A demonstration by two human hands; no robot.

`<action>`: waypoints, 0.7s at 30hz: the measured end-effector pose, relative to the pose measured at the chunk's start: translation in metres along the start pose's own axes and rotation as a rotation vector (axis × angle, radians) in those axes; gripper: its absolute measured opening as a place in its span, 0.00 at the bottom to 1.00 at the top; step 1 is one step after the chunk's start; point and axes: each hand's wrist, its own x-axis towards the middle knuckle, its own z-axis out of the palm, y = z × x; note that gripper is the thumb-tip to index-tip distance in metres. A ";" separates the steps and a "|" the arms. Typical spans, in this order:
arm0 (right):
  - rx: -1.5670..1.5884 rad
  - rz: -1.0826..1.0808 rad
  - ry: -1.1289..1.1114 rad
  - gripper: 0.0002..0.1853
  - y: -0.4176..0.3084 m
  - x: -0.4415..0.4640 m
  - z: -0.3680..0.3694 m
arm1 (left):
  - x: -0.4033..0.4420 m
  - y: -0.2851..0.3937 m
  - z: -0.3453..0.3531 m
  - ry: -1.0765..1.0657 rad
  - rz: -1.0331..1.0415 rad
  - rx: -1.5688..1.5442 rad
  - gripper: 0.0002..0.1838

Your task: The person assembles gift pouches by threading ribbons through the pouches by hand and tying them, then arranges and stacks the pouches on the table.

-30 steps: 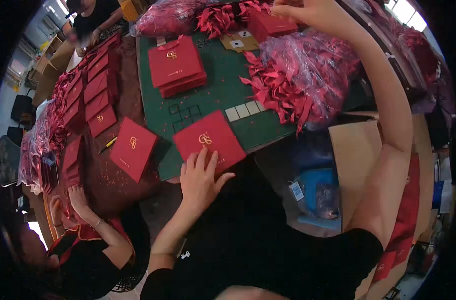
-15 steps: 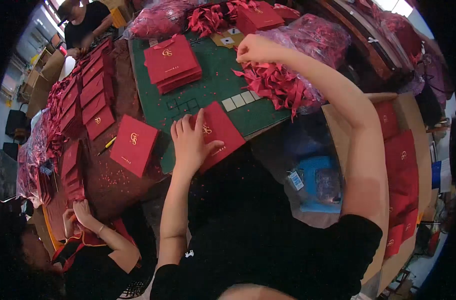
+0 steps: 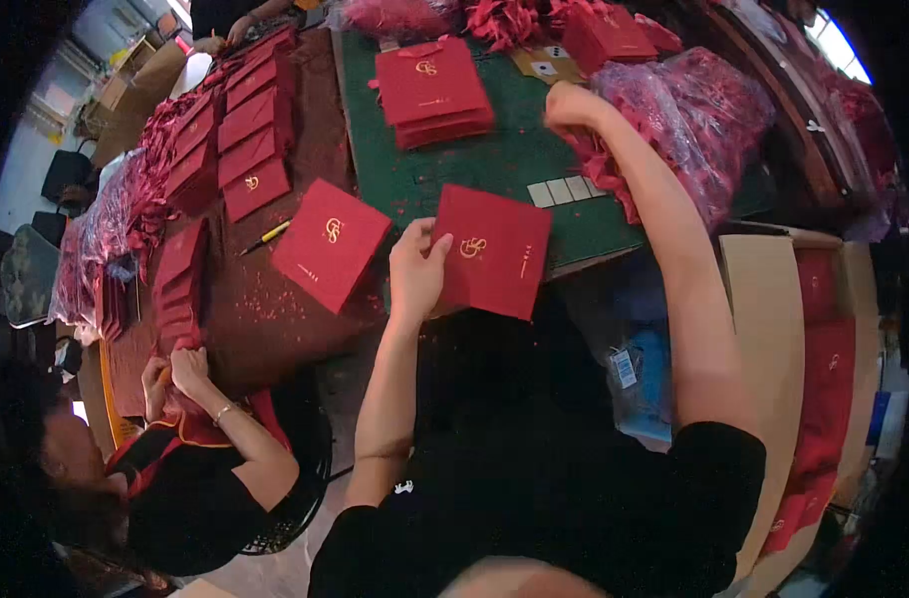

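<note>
My left hand (image 3: pixel 417 271) grips a red paper bag (image 3: pixel 499 254) with gold lettering by its left edge, thumb on the front. The bag is tilted and held over the near edge of the green mat (image 3: pixel 514 154). Farther right, my right hand (image 3: pixel 572 106) is closed beside the pile of red ribbons (image 3: pixel 606 171). What its fingers hold, if anything, is hidden. A second red bag (image 3: pixel 332 244) lies left of my left hand on the brown cloth. Behind, a stack of red bags (image 3: pixel 434 90) rests on the mat.
A clear plastic sack of ribbons (image 3: pixel 688 125) bulges at the right. White tiles (image 3: pixel 567 190) lie on the mat. Lower right stands a cardboard box (image 3: pixel 763 329) holding red bags. At left are rows of bags (image 3: pixel 255 140), a yellow pen (image 3: pixel 265 237) and a co-worker's hands (image 3: pixel 180 374).
My left hand has lifted the red bag off the mat and the bag has turned. My right hand stays closed near the ribbons. The whole view has shifted.
</note>
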 end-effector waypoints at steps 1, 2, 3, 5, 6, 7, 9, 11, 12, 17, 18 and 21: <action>0.318 0.030 0.230 0.12 -0.026 -0.036 -0.045 | -0.002 0.008 -0.003 -0.023 -0.109 -0.137 0.13; 0.726 0.017 0.327 0.10 -0.017 -0.034 -0.054 | -0.005 0.012 -0.004 -0.047 -0.216 -0.275 0.14; 1.132 -0.075 0.430 0.10 -0.023 -0.047 -0.070 | -0.007 0.012 -0.002 -0.009 -0.194 -0.320 0.12; 1.627 -0.248 0.569 0.08 -0.041 -0.070 -0.098 | -0.010 0.018 0.001 0.028 -0.249 -0.368 0.13; 1.790 -0.482 0.677 0.08 -0.038 -0.067 -0.100 | -0.010 0.020 0.002 0.053 -0.281 -0.415 0.13; 1.797 -0.484 0.673 0.08 -0.049 -0.076 -0.106 | -0.010 0.016 0.005 0.084 -0.210 -0.430 0.13; 1.888 -0.504 0.651 0.08 -0.082 -0.107 -0.102 | -0.012 0.015 0.008 0.080 -0.227 -0.368 0.14; 1.757 -0.296 0.617 0.09 -0.121 -0.128 -0.083 | -0.013 0.003 0.014 0.104 -0.152 -0.269 0.13; 1.672 -0.211 0.615 0.10 -0.136 -0.138 -0.071 | -0.014 0.006 0.015 0.098 -0.157 -0.262 0.13; 2.008 -0.302 0.755 0.10 -0.143 -0.190 -0.065 | -0.017 0.011 0.016 0.161 -0.068 -0.242 0.13; 2.081 -0.388 0.754 0.10 -0.142 -0.200 -0.069 | -0.017 0.012 0.016 0.159 -0.071 -0.240 0.13; 2.210 -0.450 0.501 0.14 -0.158 -0.221 -0.075 | -0.018 0.023 0.018 0.193 -0.146 -0.379 0.14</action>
